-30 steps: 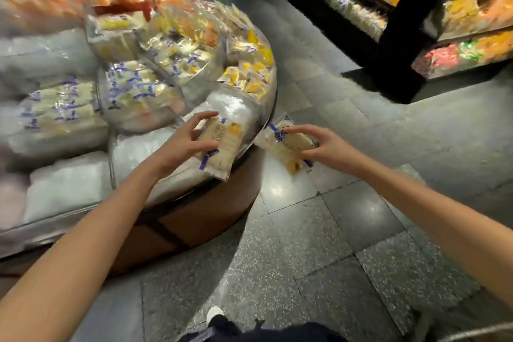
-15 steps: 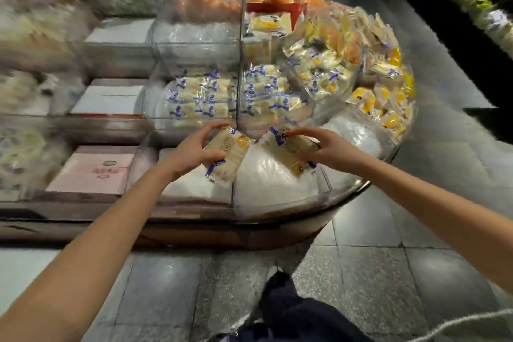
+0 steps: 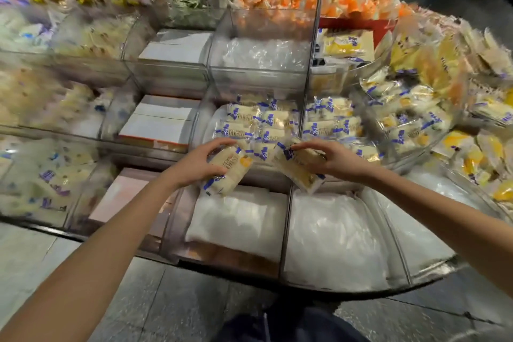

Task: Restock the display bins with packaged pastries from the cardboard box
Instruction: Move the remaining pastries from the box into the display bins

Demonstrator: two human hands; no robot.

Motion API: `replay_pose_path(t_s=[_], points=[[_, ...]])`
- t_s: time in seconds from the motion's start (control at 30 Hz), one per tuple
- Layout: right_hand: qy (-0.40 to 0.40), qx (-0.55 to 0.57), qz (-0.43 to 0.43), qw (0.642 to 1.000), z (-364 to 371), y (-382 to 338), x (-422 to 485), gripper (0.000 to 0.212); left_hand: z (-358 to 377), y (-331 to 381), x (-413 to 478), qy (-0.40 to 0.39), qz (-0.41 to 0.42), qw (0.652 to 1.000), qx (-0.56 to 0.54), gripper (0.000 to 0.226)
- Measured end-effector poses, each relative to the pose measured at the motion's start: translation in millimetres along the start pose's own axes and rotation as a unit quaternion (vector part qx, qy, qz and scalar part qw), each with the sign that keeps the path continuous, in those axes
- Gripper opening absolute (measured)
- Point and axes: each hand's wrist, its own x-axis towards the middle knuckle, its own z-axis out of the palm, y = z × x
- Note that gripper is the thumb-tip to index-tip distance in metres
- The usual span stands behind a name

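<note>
My left hand (image 3: 195,164) grips a pale packaged pastry (image 3: 229,172) with blue ends and a yellow patch. My right hand (image 3: 331,159) holds a second packaged pastry (image 3: 298,171) of the same kind, tilted down to the right. Both packs hover at the near edge of a clear display bin (image 3: 205,116) that holds several matching packs (image 3: 251,122). A neighbouring bin (image 3: 331,119) to the right holds more of them. The cardboard box is out of view.
Near bins below my hands hold white plastic padding (image 3: 236,219) and more white padding (image 3: 333,233). White and pink boxes (image 3: 163,122) fill bins to the left. Yellow packs (image 3: 449,64) and orange packs (image 3: 280,0) pile up at the right and back. Grey floor tiles (image 3: 177,305) lie below.
Both hands carried their pastries forward and up, from over the near padded bins to the edge of the bin of matching packs. The view swung left and closer to the display.
</note>
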Motion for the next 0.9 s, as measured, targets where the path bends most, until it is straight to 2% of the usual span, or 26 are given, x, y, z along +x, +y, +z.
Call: replay_pose_path(t_s=[0.13,0.3,0.47,0.6,0.9], points=[[-0.012,0.009,0.019,1.0,-2.3,-0.4,40.6,0.049,-24.6,-8.6,29.4,-0.005,0.0,1.0,0.022,0.07],[-0.015,-0.015,0.04,0.999,3.1,0.4,79.6,0.05,-57.8,-23.8,72.3,-0.055,0.022,0.997,0.044,0.074],[0.033,0.013,0.076,0.996,18.6,-3.9,105.7,0.05,-95.1,-29.0,125.0,-0.107,0.043,0.992,0.06,0.078],[0.05,0.003,0.093,0.994,33.8,-7.7,117.8,0.055,-123.7,-20.3,176.0,-0.158,0.095,0.978,0.098,0.092],[0.08,-0.001,0.109,0.991,38.2,-6.6,143.8,0.052,-139.9,-21.2,267.6,-0.23,0.12,0.932,0.252,0.088]])
